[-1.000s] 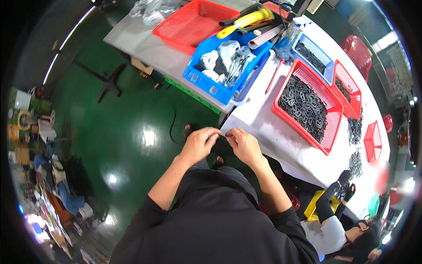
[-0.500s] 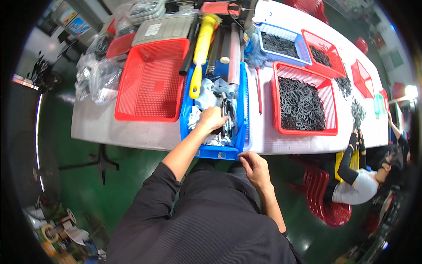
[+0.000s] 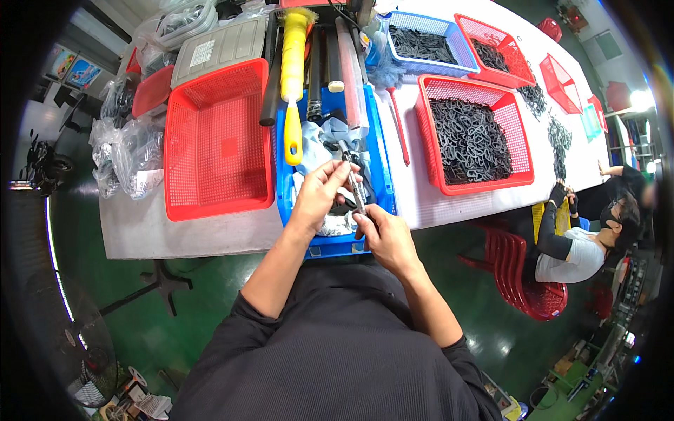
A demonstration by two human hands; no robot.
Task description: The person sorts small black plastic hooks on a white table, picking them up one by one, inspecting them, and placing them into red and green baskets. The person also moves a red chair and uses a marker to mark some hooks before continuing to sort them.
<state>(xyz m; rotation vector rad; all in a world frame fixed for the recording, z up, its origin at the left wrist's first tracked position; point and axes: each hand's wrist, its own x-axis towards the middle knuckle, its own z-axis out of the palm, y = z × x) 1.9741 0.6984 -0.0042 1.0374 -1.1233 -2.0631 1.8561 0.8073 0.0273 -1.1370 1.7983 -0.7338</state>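
Observation:
Above a blue bin [image 3: 382,154] at the table's front edge, I hold a slim marker pen [image 3: 357,188] slantwise between both hands. My left hand [image 3: 321,195] is closed on its upper part. The fingers of my right hand [image 3: 387,237] pinch its lower end. Beneath them in the bin lie pale blue and whitish crumpled cloths [image 3: 313,153]. A yellow duster [image 3: 293,67] with a yellow handle leans over the bin's left side, beside dark and pinkish rolls [image 3: 349,77].
An empty red basket [image 3: 219,140] stands left of the bin, near plastic bags [image 3: 133,154] and a grey case [image 3: 221,49]. At right, a red basket [image 3: 469,133] and a blue basket [image 3: 428,42] hold black links. A co-worker [image 3: 572,245] sits at far right by stacked red chairs [image 3: 516,270].
My left hand has come up out of the bin with the marker pen. My right hand has left the bin's front rim and now grips the pen's lower end. The view has shifted slightly.

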